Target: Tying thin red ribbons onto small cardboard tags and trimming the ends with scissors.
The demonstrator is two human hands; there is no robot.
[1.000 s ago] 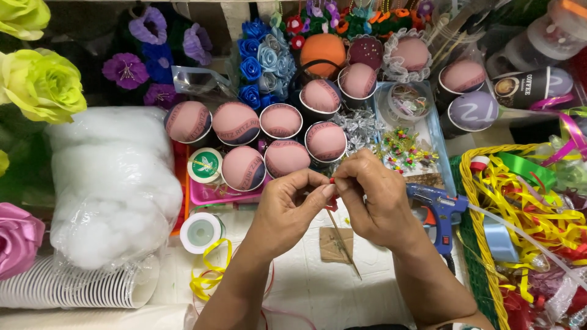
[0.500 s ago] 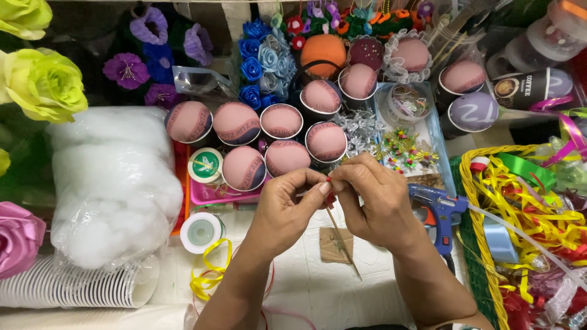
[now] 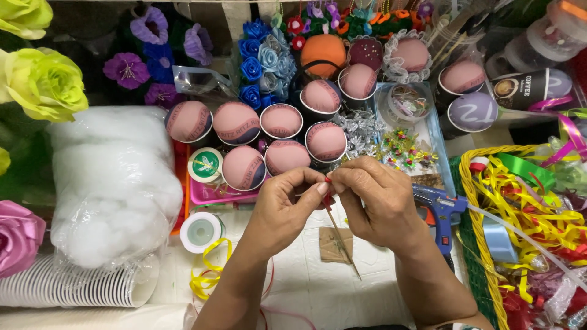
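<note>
**Hands pinching a thin stick above the craft surface**

Little has shifted since the earlier frames: both hands remain together at centre. Left hand (image 3: 282, 208) and right hand (image 3: 378, 201) meet fingertip to fingertip, clamped on a thin wooden stick (image 3: 341, 239) with a small red piece (image 3: 328, 181) at its top. The stick slants down over a brown card scrap (image 3: 335, 244). A blue glue gun (image 3: 439, 211) lies just right; pink-topped cups (image 3: 244, 167) stand behind.

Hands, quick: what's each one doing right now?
Left hand: fingers pinched shut on the small red piece at the top of the thin wooden stick.
Right hand: closed around the same stick's upper end.
</note>
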